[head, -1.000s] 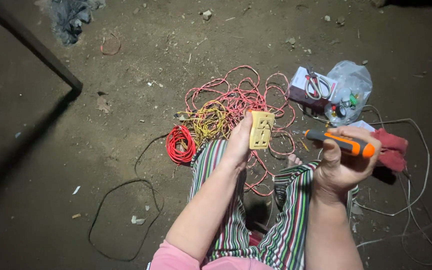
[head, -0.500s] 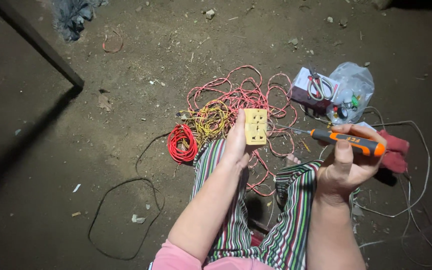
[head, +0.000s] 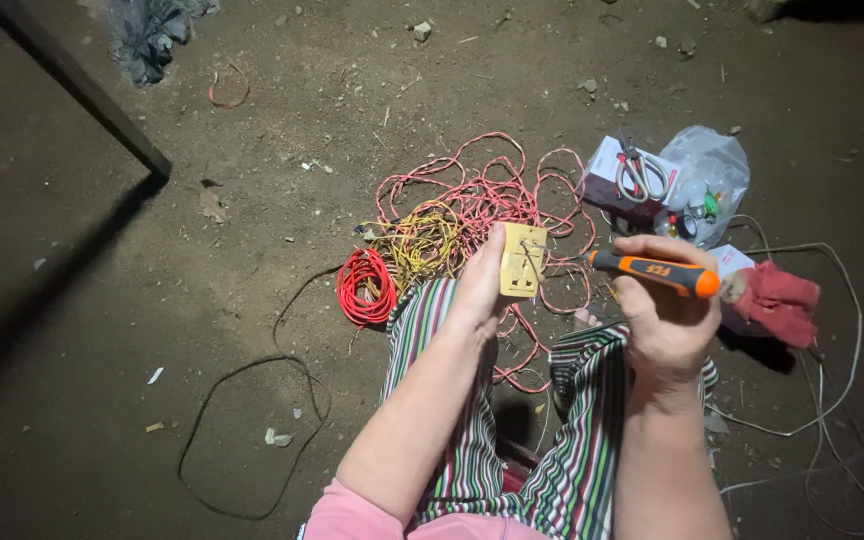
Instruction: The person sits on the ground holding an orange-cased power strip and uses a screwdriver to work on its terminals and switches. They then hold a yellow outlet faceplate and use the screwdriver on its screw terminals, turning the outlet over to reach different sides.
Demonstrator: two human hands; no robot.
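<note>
- Head view: the person sat over a bare dirt floor [head: 282,200], knees covered in striped cloth [head: 572,440].
- The left hand [head: 477,290] held a yellowish switch plate [head: 523,260] upright above the knees; the fingers were wrapped behind the plate and the thumb lay along its left edge, so the plate was gripped firmly.
- The right hand [head: 667,315] was closed around a screwdriver [head: 652,272] with an orange and black handle. The tool lay roughly level, its dark tip end pointing left and meeting the plate's right edge; the exact contact point could not be told.
- A tangle of pink wire [head: 482,195] spread on the floor just beyond the plate, with a yellow wire bundle [head: 422,240] within it and a tight red wire coil [head: 364,285] to its left.
- A loose black cable loop [head: 252,430] lay well apart on the left.
- To the right of the screwdriver sat a small white box with scissors [head: 642,175] on top, touching a clear plastic bag [head: 712,170] of small parts.
- A red cloth [head: 777,300] lay just beside the right hand, with thin white cable [head: 832,340] curving around it.
</note>
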